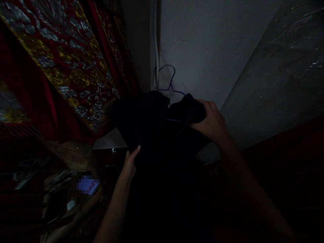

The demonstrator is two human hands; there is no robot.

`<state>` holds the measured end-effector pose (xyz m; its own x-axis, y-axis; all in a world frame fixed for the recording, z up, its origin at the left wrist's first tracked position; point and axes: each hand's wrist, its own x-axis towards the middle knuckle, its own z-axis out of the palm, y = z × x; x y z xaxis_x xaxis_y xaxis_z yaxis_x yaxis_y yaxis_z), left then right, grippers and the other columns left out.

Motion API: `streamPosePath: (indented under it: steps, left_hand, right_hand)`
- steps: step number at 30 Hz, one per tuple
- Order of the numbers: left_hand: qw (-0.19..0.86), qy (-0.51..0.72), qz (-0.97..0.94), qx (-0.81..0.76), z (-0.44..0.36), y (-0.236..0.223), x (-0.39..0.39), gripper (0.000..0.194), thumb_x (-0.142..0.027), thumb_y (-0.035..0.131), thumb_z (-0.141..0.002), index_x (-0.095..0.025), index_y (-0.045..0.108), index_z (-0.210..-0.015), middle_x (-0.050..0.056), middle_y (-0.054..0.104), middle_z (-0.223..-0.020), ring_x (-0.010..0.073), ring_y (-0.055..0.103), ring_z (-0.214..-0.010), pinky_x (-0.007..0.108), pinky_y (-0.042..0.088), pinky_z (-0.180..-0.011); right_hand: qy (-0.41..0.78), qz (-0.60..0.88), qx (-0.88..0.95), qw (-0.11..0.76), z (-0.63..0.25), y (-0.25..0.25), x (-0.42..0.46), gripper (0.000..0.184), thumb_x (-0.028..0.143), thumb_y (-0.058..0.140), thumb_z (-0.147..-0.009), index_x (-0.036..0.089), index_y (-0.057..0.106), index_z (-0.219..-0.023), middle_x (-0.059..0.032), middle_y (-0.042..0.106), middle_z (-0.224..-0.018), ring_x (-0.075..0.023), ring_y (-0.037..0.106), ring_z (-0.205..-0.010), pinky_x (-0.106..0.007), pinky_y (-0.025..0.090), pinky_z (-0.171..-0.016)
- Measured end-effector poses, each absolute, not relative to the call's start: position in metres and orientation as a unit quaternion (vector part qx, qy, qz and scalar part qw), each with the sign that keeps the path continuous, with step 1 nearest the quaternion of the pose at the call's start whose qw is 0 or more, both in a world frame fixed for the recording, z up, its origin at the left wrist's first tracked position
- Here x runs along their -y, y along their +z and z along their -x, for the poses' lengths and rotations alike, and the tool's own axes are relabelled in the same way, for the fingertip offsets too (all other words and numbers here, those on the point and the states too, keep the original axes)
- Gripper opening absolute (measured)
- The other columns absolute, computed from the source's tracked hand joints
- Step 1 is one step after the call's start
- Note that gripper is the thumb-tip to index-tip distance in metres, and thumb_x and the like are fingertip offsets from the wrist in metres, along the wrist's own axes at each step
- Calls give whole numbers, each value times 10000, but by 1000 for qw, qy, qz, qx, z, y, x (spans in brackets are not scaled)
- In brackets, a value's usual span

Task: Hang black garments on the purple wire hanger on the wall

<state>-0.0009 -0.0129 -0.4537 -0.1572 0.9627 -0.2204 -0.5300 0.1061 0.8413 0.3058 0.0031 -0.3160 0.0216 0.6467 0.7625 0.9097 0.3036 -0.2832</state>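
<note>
A dark garment (157,145), too dark to tell its exact kind, hangs on a thin purple clothes hanger (171,86) in front of the wall. My right hand (212,121) is closed around the garment's right shoulder, near the arm of the hanger. My left hand (131,163) grips the left side of the garment lower down, thumb on top and the other fingers hidden behind or in the cloth. The hanger's hook stands up above the cloth, close to a pale cable on the wall. Most of the garment's lower part is lost in shadow.
Red cloth with gold and silver embroidery (76,60) hangs at the left. A pale cable (156,44) runs down the grey wall (202,44). Clear plastic sheeting (283,74) covers the right side. A lit phone screen (88,185), blurred out, lies at lower left.
</note>
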Motion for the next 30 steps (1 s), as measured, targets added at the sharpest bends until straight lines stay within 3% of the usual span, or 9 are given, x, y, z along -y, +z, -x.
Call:
streamPosePath:
  steps: [7, 13, 16, 18, 19, 21, 23, 25, 30]
  left_hand:
    - [577, 641, -275, -425, -12, -433, 10, 419, -201, 795, -784, -224, 658, -1179, 61, 728, -1231, 266, 642, -1233, 462, 455, -1139]
    - [575, 647, -222, -449, -8, -458, 21, 425, -169, 750, -803, -245, 648, -1208, 45, 718, -1253, 257, 604, -1285, 440, 440, -1151]
    - [612, 619, -153, -468, -7, -472, 33, 283, -227, 636, -900, -211, 673, -1180, 64, 719, -1250, 246, 623, -1257, 424, 452, -1135]
    - [660, 587, -141, -447, -12, -478, 41, 287, -334, 581, -949, -180, 698, -1161, 90, 734, -1209, 250, 655, -1203, 416, 471, -1109]
    - [683, 570, -144, -434, -16, -480, 44, 318, -381, 571, -956, -168, 710, -1146, 100, 747, -1169, 254, 677, -1158, 414, 488, -1087]
    - [708, 547, -153, -421, -24, -483, 49, 342, -415, 589, -943, -143, 736, -1087, 111, 772, -1057, 256, 715, -1051, 401, 523, -1028]
    - [718, 527, -160, -427, -31, -486, 52, 316, -392, 621, -918, -117, 750, -1006, 114, 781, -950, 253, 734, -955, 384, 549, -965]
    - [733, 506, -167, -423, -35, -488, 53, 308, -388, 648, -890, -101, 751, -935, 116, 778, -889, 254, 739, -890, 374, 562, -917]
    - [780, 475, -191, -359, -33, -489, 55, 365, -435, 672, -849, -84, 747, -918, 129, 778, -902, 279, 734, -933, 372, 558, -936]
  right_hand:
    - [-165, 552, 696, 428, -301, -277, -36, 817, 382, 843, -605, 159, 569, -1341, -169, 604, -1231, -369, 605, -1105, -519, 494, -946]
    - [-155, 500, 743, 418, -288, -286, -23, 865, 311, 822, -585, 196, 529, -1391, -143, 590, -1287, -378, 562, -1179, -541, 454, -1023]
    - [-129, 490, 722, 470, -288, -316, -3, 832, 300, 787, -629, 212, 512, -1409, -141, 542, -1400, -377, 479, -1304, -565, 379, -1099]
    - [-84, 491, 662, 560, -276, -347, 13, 713, 324, 756, -695, 231, 542, -1368, -124, 522, -1445, -349, 454, -1346, -556, 352, -1123]
    - [-42, 494, 618, 610, -266, -367, 21, 607, 347, 730, -742, 231, 574, -1317, -117, 555, -1412, -326, 484, -1323, -535, 368, -1113]
    - [102, 516, 498, 690, -238, -413, 37, 326, 424, 667, -826, 212, 660, -1074, -95, 691, -1122, -270, 628, -1098, -461, 468, -997]
    - [296, 535, 419, 671, -208, -459, 52, 384, 560, 611, -848, 186, 665, -916, -73, 697, -844, -226, 663, -830, -376, 524, -792]
    - [433, 529, 373, 628, -182, -492, 63, 515, 690, 599, -803, 176, 634, -802, -51, 648, -692, -186, 613, -632, -304, 478, -595]
    - [451, 497, 428, 605, -169, -491, 64, 504, 689, 573, -855, 198, 580, -743, 8, 569, -615, -135, 532, -566, -253, 409, -538]
